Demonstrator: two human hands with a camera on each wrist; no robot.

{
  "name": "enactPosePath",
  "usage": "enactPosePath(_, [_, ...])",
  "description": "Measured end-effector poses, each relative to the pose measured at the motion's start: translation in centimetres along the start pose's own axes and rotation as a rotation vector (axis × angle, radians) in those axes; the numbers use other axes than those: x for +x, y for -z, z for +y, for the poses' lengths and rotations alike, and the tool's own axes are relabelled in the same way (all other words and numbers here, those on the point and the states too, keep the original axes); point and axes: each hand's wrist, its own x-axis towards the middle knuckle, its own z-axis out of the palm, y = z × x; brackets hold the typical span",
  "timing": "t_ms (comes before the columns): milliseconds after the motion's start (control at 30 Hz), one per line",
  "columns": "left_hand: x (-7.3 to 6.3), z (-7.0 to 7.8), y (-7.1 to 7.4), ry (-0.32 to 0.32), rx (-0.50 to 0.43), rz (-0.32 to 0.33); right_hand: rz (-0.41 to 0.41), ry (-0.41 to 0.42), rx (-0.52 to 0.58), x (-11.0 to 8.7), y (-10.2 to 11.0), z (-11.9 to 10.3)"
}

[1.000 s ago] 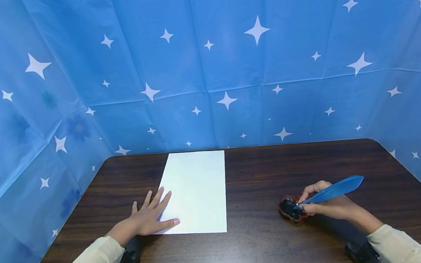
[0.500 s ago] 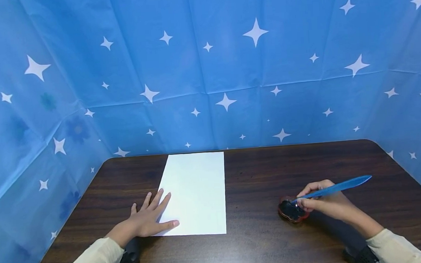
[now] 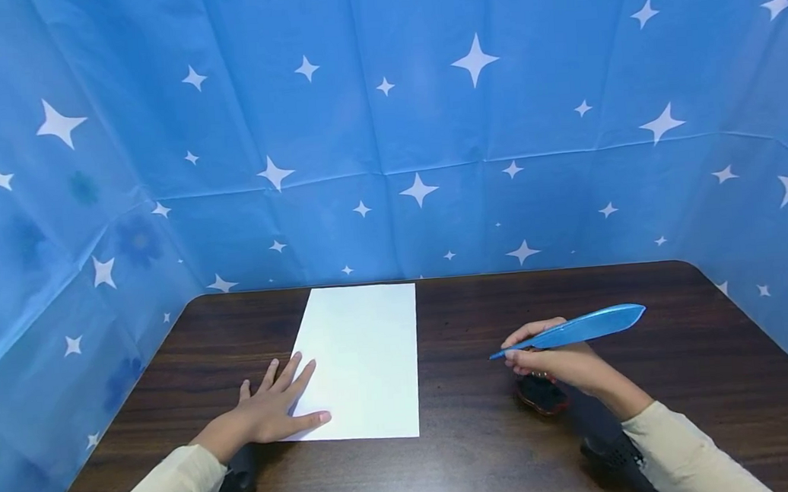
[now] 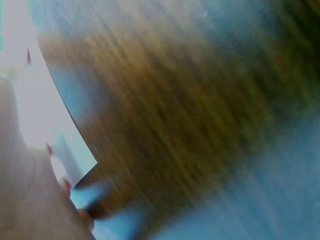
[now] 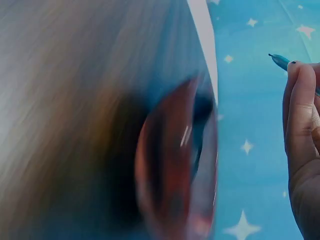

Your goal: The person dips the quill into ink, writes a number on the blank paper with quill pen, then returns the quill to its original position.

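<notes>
While the right hand [image 3: 562,364] pinches a blue feather pen [image 3: 588,328], tip pointing left, a dish [image 3: 543,397] sits just beside it; farther left on the table [image 3: 478,461] lies white paper [image 3: 368,362], the left hand [image 3: 267,413] spread on its edge.

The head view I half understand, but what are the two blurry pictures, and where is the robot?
There is no robot: these are a person's bare left hand and right hand. The head view is taken from the person's head, looking forward and down; each blurry close-up is taken from a wrist. On the dark wooden table lie a white sheet of paper and a small reddish dish with something dark inside. The left hand rests, fingers spread, on the paper's edge. The right hand holds a blue feather-shaped pen. Star-patterned cloth hangs behind.
</notes>
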Motion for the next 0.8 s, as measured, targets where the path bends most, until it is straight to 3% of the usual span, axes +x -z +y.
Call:
enactPosePath(333, [0.0,0.2,0.1,0.004,0.004,0.003,-0.106,-0.044,0.169,3.6,-3.2,-1.4])
enactPosePath(633, [0.2,-0.3,-0.1,0.003,0.001,0.000,-0.080,0.036,0.249,5.7,-5.6,-1.7])
enactPosePath(800, [0.0,-0.2,0.0,0.003,-0.008,-0.009,-0.060,-0.013,0.280,6.7,-6.9,-2.0])
